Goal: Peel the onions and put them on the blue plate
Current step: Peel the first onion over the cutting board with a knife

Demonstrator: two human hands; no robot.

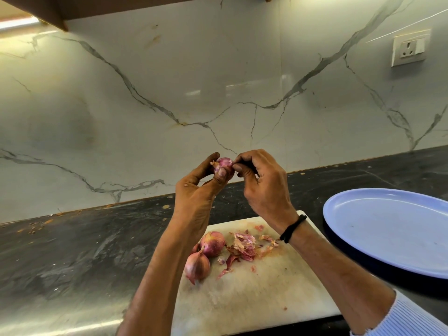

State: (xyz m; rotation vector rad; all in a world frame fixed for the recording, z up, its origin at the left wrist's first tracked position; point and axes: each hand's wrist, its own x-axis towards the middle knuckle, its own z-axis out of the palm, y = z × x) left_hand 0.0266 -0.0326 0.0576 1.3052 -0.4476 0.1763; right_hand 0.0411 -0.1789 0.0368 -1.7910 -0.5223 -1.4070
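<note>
Hands, both raised above the cutting board (254, 299). Left hand (194, 192): grips the held onion (222, 164), small and red, between thumb and fingers. Right hand (263, 183): fingers curled, pinching at that onion's right side; black band (292, 229) on the wrist. Cutting board: white, stained, on the dark tabletop (72, 251). It carries the rear onion (212, 243) and front onion (196, 266), both in their skins and touching, with peel scraps (244, 246) just beside them. Blue plate (388, 229): on the tabletop, right of the board. Wall socket (409, 48): upper right, on the marble wall.
</note>
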